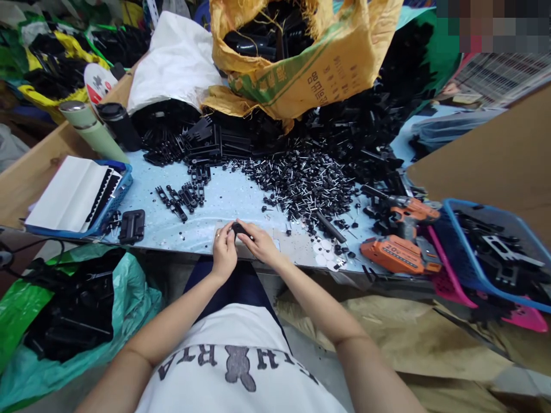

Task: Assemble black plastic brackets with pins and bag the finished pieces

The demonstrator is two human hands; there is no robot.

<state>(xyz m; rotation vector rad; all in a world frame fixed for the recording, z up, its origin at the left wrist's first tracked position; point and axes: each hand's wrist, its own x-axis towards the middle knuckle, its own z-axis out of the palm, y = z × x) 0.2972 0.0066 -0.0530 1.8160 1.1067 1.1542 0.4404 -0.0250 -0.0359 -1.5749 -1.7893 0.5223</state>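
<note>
Near the front edge of the light-blue table [241, 209], my left hand [224, 250] and my right hand [260, 243] meet. Between their fingertips they grip a small black plastic part [238, 229]; its exact shape is mostly hidden by the fingers. Beyond my right hand spreads a heap of black-headed screws or pins [305, 183] with thin metal shafts. Several flat black linked parts [181, 198] lie on the table past my left hand. A short black tube [330, 227] rests at the heap's front edge.
An orange cordless drill [400, 252] lies at the right, beside a blue basket [450, 229] of black parts. At the left stand a blue tray [124, 189], a green flask [92, 129] and a black cup [118, 123]. Behind, a yellow sack [336, 74] sits on black parts.
</note>
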